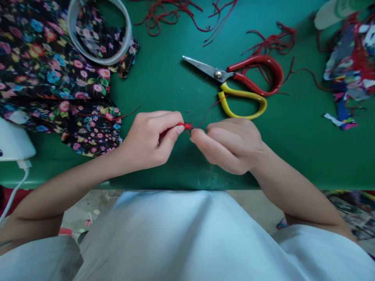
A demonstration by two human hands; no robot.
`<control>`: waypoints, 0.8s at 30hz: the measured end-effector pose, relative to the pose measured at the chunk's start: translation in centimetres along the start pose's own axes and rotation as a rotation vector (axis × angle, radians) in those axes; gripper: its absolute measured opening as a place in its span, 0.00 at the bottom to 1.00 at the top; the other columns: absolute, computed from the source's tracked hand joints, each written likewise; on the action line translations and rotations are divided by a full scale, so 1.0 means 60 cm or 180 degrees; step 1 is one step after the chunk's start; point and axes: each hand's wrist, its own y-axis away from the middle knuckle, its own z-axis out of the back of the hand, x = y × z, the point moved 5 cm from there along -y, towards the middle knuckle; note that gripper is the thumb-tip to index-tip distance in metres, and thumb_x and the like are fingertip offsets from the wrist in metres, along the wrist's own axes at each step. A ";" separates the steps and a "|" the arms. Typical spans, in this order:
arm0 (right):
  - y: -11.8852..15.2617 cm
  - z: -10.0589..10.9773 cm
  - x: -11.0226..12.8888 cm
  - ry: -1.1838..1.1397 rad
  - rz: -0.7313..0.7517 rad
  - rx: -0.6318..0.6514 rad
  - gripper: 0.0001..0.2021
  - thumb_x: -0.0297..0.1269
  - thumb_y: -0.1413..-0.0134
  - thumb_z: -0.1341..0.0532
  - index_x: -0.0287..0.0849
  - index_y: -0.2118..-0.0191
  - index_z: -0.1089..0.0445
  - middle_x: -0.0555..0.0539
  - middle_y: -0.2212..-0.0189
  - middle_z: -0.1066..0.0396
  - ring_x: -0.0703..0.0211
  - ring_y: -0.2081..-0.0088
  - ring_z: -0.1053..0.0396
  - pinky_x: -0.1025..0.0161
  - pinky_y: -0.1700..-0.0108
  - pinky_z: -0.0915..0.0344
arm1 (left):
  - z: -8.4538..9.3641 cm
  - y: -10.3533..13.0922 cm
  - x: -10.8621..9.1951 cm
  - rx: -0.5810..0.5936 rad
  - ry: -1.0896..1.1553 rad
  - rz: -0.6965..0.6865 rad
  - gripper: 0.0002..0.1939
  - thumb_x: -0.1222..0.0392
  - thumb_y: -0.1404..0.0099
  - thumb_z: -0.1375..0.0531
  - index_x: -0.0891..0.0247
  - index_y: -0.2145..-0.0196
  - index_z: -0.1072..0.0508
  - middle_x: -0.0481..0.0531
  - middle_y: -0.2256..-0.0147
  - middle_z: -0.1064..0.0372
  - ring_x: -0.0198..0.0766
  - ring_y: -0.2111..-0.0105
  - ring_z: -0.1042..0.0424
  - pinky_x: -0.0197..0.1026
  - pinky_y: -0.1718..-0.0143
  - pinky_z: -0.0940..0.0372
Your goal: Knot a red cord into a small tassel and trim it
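Between thumb and forefinger, my left hand (156,136) pinches a red knotted cord (188,126), whose knot sticks out past the fingertips. Just right of the knot, my right hand (230,144) is closed with its fingers curled, gripping a strand of that cord; the exact grip is partly hidden. One thin loose end rises from the knot toward the scissors' yellow handle. Beyond my right hand lie scissors (218,74) with one red and one yellow handle, blades pointing left. Another cord end shows left of my left hand, over the floral fabric.
Black floral fabric (55,66) covers the table's left, with a tape roll (129,35) on it. A white device (14,142) with a cable sits at the left edge. Red cords (164,15) lie at the back. Fabric scraps (345,66) and a bottle (331,13) stand right.
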 end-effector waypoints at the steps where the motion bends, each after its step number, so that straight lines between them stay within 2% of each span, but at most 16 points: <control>1: 0.001 -0.001 -0.005 -0.0026 -0.0098 -0.0039 0.10 0.26 0.34 0.50 0.38 0.61 0.32 0.56 0.82 0.45 0.67 0.80 0.45 0.63 0.78 0.49 | 0.000 -0.001 0.000 0.0050 -0.0002 0.0001 0.15 0.66 0.33 0.48 0.60 0.77 0.42 0.43 0.81 0.42 0.33 0.79 0.38 0.36 0.74 0.44; 7: 0.006 -0.006 -0.019 -0.0283 -0.0717 -0.0487 0.09 0.25 0.38 0.48 0.42 0.62 0.32 0.56 0.80 0.39 0.70 0.80 0.45 0.69 0.77 0.45 | -0.001 0.000 -0.006 0.0208 0.0095 -0.0067 0.15 0.68 0.33 0.48 0.60 0.78 0.43 0.43 0.81 0.43 0.31 0.80 0.41 0.36 0.75 0.46; 12: 0.001 -0.012 -0.021 -0.0709 -0.1055 -0.0353 0.10 0.24 0.39 0.47 0.42 0.67 0.31 0.56 0.78 0.35 0.72 0.79 0.40 0.71 0.77 0.43 | -0.002 0.002 -0.012 0.0248 0.0148 -0.0153 0.13 0.69 0.33 0.48 0.61 0.76 0.40 0.42 0.80 0.43 0.30 0.80 0.42 0.35 0.76 0.47; 18: -0.001 -0.012 -0.025 -0.1178 -0.1262 -0.0331 0.09 0.22 0.40 0.46 0.40 0.66 0.31 0.53 0.75 0.29 0.70 0.75 0.31 0.70 0.75 0.40 | -0.001 0.004 -0.013 0.0270 0.0146 -0.0345 0.13 0.67 0.31 0.49 0.61 0.75 0.38 0.44 0.78 0.42 0.31 0.79 0.40 0.35 0.76 0.45; 24: -0.001 -0.018 -0.029 -0.1356 -0.1525 -0.0263 0.10 0.27 0.37 0.46 0.41 0.67 0.31 0.56 0.76 0.27 0.72 0.75 0.31 0.72 0.74 0.40 | -0.001 0.010 -0.014 0.0090 0.0057 -0.0474 0.11 0.68 0.31 0.49 0.61 0.71 0.34 0.43 0.78 0.36 0.30 0.79 0.36 0.34 0.75 0.42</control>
